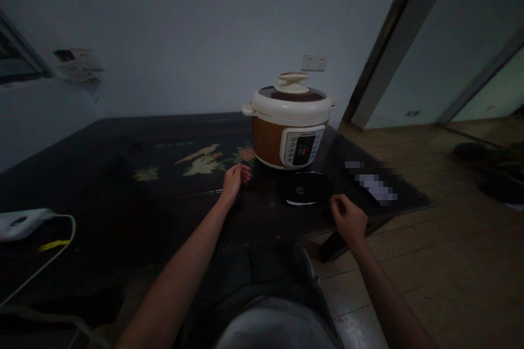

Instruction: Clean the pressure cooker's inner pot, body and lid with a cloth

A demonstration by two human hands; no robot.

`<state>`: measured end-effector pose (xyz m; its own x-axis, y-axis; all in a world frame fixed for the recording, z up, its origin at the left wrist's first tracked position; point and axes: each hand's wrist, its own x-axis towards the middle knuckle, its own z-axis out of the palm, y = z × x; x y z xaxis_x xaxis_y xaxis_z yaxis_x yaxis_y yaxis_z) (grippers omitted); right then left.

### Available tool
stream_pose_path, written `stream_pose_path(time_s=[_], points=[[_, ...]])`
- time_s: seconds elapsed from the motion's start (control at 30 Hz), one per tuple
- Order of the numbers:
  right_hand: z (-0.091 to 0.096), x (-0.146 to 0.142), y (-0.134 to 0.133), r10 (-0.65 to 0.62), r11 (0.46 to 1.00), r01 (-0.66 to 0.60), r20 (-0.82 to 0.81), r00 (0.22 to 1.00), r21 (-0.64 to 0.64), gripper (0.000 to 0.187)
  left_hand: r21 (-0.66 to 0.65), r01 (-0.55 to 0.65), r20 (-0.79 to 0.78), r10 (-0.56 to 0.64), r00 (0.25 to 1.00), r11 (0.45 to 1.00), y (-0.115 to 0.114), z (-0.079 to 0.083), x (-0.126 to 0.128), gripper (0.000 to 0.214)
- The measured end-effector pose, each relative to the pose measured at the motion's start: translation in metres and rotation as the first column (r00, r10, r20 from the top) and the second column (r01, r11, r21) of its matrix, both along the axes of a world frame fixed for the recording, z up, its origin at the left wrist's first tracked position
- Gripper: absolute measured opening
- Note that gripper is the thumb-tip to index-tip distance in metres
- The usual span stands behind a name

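Note:
A flat black case point(316, 187) with rounded ends and a small pale emblem lies on the dark table, a bright strip along its near edge. At the case's right end, my right hand point(350, 220) is closed in a pinch; the exact bit between thumb and finger is too dark to make out. My left hand point(233, 182) rests on the table left of the case, fingers loosely bent and holding nothing. Just behind the case stands a brown and cream electric pressure cooker point(268, 142), its lid on and control panel facing me.
The dark table point(123, 212) has a painted bird and flowers. Blurred-out pale papers point(376, 187) lie at its right. A white power strip point(24, 223) with a cable sits at the left edge. A wall socket point(314, 62) is behind the cooker.

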<state>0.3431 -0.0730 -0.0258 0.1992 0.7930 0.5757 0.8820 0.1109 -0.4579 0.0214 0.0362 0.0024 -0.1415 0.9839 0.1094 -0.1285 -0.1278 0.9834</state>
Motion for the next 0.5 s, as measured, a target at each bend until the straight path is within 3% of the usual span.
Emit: stream_pose_path(time_s=[0.5], points=[[0.0002,-0.0005,0.0004,-0.016,1.0,0.017,0.011,1.0,-0.011,0.026,0.005,-0.001,0.011,0.001,1.0,1.0,-0.0012,0.0014,0.0003,0.037]])
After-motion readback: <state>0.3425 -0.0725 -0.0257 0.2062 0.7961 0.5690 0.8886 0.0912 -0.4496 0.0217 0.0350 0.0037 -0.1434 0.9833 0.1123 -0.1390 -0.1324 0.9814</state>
